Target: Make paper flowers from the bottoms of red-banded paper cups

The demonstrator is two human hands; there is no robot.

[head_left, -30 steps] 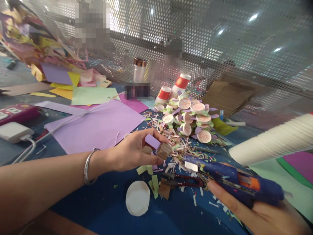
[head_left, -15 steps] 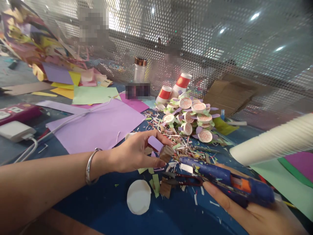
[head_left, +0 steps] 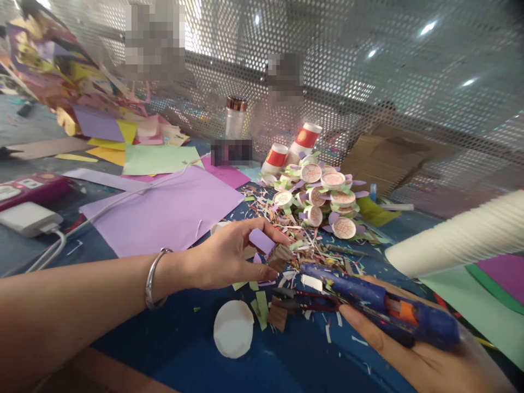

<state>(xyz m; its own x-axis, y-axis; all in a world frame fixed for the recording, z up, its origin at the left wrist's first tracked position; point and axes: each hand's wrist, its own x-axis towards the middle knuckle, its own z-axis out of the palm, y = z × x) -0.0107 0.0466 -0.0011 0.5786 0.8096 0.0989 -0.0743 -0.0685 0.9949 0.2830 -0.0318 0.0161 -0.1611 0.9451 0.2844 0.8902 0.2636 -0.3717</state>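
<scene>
As I look down from the head view, my left hand (head_left: 223, 256) pinches a small brown cardboard piece (head_left: 280, 257) between thumb and fingers, with a bit of purple paper (head_left: 261, 240) beside it; my right hand (head_left: 409, 356) is curled around a blue glue gun (head_left: 356, 288), its tip just beside the cardboard piece; a white paper circle (head_left: 233, 329) lies nearer me on the blue table (head_left: 164, 349).

From here I see white lights (head_left: 428, 28) glaring at the perforated screen (head_left: 347, 60) beyond the worktop's (head_left: 180, 338) far edge, pixelated blocks (head_left: 155, 41) blotting parts.
</scene>
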